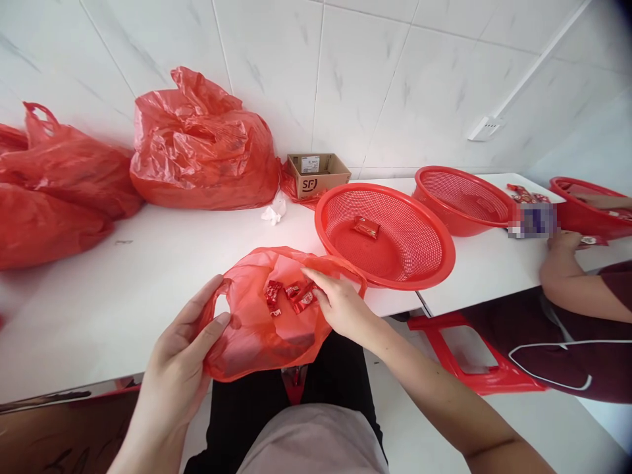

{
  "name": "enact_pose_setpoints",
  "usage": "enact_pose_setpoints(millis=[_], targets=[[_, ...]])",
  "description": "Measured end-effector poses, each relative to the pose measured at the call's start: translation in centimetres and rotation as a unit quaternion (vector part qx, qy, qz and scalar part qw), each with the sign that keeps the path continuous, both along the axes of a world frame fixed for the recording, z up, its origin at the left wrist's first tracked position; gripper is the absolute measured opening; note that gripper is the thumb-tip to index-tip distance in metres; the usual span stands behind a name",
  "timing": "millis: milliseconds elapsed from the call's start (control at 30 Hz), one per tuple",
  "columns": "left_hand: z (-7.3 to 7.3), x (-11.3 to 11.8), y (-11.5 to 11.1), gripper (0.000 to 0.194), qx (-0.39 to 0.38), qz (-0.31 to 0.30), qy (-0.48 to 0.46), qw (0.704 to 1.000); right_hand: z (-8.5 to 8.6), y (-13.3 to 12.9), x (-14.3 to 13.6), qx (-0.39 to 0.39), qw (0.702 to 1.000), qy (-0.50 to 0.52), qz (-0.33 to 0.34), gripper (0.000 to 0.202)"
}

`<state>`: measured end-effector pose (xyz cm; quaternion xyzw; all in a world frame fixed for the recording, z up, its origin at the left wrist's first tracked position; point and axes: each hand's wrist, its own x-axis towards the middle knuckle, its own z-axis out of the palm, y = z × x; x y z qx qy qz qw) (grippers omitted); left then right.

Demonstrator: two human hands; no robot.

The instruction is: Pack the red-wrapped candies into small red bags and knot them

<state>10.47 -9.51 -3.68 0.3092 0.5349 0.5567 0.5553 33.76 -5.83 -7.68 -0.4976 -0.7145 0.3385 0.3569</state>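
A thin red plastic bag (247, 342) lies open at the table's front edge. My left hand (185, 352) is closed on its left side by the handle hole, thumb on top. Inside rest several small red-wrapped candies (272, 294). My right hand (340, 306) reaches into the bag's mouth from the right; its index finger and thumb are apart, close beside the candies, and its other fingers are partly hidden. Just behind the bag stands a red perforated basket (429, 263) with one red packet (366, 227) in it.
Full red bags (202, 151) stand along the wall at left. Near the wall are a small cardboard box (318, 176), crumpled white tissue (274, 209) and a second red basket (434, 204). At right, a co-worker's arm (582, 289) rests by another basket (587, 214); a red stool (459, 355) is below.
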Motion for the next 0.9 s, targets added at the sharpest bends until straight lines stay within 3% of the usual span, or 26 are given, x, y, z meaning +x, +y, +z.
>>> enact_pose_setpoints(millis=[67, 167, 233, 333, 400, 467, 533, 700, 900], targets=[[0.1, 0.1, -0.1, 0.062, -0.001, 0.005, 0.0, 1.0, 1.1, -0.1, 0.5, -0.031, 0.999, 0.021, 0.038, 0.042], [0.2, 0.1, -0.1, 0.063, -0.005, 0.0, -0.003, 1.0, 4.3, 0.4, 2.3, -0.029, 0.992, 0.107, 0.057, 0.029], [0.2, 0.0, -0.2, 0.063, -0.003, -0.005, -0.004, 1.0, 6.6, 2.1, 4.3, 0.02, 0.993, 0.114, 0.008, 0.023], [0.1, -0.1, -0.2, 0.064, -0.002, -0.007, -0.004, 1.0, 8.0, 6.9, 8.3, 0.073, 0.994, -0.006, -0.079, 0.026], [0.1, -0.1, -0.3, 0.065, -0.002, -0.007, -0.006, 1.0, 7.3, 10.7, 11.2, 0.029, 0.976, -0.18, -0.117, 0.034], [0.2, -0.1, -0.4, 0.064, 0.0, -0.001, -0.009, 1.0, 5.7, 13.9, 13.7, -0.053, 0.93, -0.347, -0.111, 0.062], [0.3, -0.2, -0.6, 0.063, -0.002, 0.008, -0.01, 1.0, 4.0, 15.8, 15.5, -0.106, 0.894, -0.426, -0.094, 0.084], [0.3, -1.0, -0.5, 0.067, -0.015, 0.024, -0.009, 1.0, 1.2, 16.6, 16.6, -0.137, 0.885, -0.44, -0.066, 0.089], [0.1, -1.3, -0.1, 0.068, -0.018, 0.023, -0.014, 0.999, 2.0, 16.4, 15.4, -0.153, 0.911, -0.377, -0.063, 0.064]])
